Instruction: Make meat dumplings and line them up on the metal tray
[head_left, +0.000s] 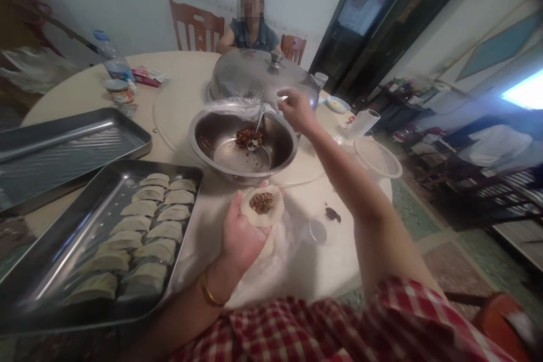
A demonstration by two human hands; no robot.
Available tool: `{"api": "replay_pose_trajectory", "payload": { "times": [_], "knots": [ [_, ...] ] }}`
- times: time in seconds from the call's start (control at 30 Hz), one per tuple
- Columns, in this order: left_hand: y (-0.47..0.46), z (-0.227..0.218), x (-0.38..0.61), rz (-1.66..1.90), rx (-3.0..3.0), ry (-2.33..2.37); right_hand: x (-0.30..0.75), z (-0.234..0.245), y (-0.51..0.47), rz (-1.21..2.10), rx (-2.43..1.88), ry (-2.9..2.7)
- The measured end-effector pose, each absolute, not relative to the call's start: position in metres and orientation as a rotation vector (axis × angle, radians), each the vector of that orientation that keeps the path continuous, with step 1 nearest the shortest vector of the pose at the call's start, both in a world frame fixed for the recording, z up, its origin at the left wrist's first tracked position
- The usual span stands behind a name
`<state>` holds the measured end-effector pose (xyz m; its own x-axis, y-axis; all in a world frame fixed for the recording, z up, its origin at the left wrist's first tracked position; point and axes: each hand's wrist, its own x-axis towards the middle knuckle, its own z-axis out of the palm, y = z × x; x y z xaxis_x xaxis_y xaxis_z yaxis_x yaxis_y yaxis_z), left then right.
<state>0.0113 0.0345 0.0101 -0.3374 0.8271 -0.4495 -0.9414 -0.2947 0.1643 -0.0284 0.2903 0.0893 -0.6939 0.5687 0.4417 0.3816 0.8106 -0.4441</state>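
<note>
Cupping a round dumpling wrapper [250,219] in my left hand [242,235], I hold it palm-up just in front of the steel mixing bowl [199,134], my fingers curved beneath the dough. A mound of chopped filling [262,203] sits in the middle of the wrapper, whose edge is unfolded all round. My right hand [296,108] is raised over the far right side of the bowl, fingers partly bent, close to the handle of a metal spoon [259,119]; I cannot tell whether they touch it. The spoon's head rests in the remaining filling inside the bowl.

To my left, a deep metal tray [93,220] holds folded dumplings [139,208] in two slanting rows. Beyond it lies a second metal tray [80,144]. A domed steel lid [237,73] with a knob stands behind the bowl, and a person [250,34] sits across the round table [182,76]. On my right are a clear cup [317,231], some dark scraps [333,214] and a white perforated basket [377,158].
</note>
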Motion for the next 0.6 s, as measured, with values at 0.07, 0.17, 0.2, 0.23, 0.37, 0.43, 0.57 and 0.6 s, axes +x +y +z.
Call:
{"api": "replay_pose_trajectory", "payload": {
  "times": [0.07,0.17,0.2,0.23,0.37,0.43,0.57,0.6],
  "knots": [
    [0.034,0.013,0.011,1.880,-0.307,0.476,0.025,0.089,0.267,0.551,-0.499,-2.313],
    [0.032,0.017,0.014,1.884,-0.233,0.477,0.112,0.078,0.212,0.604,-0.351,-2.214],
    [0.031,0.019,0.016,1.878,-0.207,0.474,0.137,0.072,0.192,0.581,-0.343,-2.204],
    [0.028,0.021,0.019,1.866,-0.186,0.470,0.158,0.065,0.172,0.545,-0.320,-2.215],
    [0.011,0.028,0.032,1.778,-0.143,0.456,0.211,0.034,0.123,0.404,-0.292,-2.186],
    [0.001,0.028,0.039,1.784,-0.134,0.487,0.225,0.018,0.121,0.307,-0.351,-2.141],
    [-0.010,0.019,0.051,1.825,-0.129,0.558,0.248,-0.015,0.144,0.136,-0.567,-2.232],
    [-0.011,0.016,0.054,1.820,-0.141,0.575,0.251,-0.023,0.151,0.130,-0.615,-2.292]
  ]
}}
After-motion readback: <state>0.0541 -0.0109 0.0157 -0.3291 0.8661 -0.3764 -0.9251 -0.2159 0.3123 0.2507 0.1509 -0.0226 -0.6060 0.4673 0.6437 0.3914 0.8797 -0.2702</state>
